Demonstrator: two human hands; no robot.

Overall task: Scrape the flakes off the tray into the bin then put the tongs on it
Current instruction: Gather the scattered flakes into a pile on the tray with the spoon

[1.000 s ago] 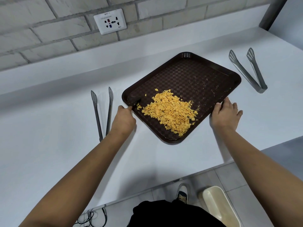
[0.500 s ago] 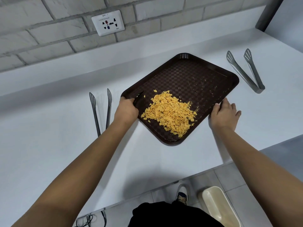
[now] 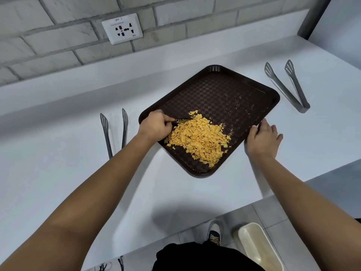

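A dark brown tray (image 3: 224, 94) lies at an angle on the white counter. A heap of yellow flakes (image 3: 197, 139) covers its near corner. My left hand (image 3: 154, 127) is over the tray's left side and grips a small dark scraper (image 3: 180, 120), whose tip is in the edge of the heap. My right hand (image 3: 262, 138) rests against the tray's right rim with the fingers spread and fairly straight. One pair of grey tongs (image 3: 115, 132) lies left of the tray, another pair of grey tongs (image 3: 287, 89) to its right. A cream bin (image 3: 257, 247) stands on the floor below the counter's front edge.
A brick wall with a white socket plate (image 3: 122, 28) rises behind the counter's raised back ledge. My shoe (image 3: 214, 233) is on the tiled floor next to the bin. Cables hang below the counter at the lower left.
My left hand has moved from the tray's left rim inward over the tray, bringing the scraper into the flakes. The heap has shifted slightly right. My right hand has stayed at the right rim.
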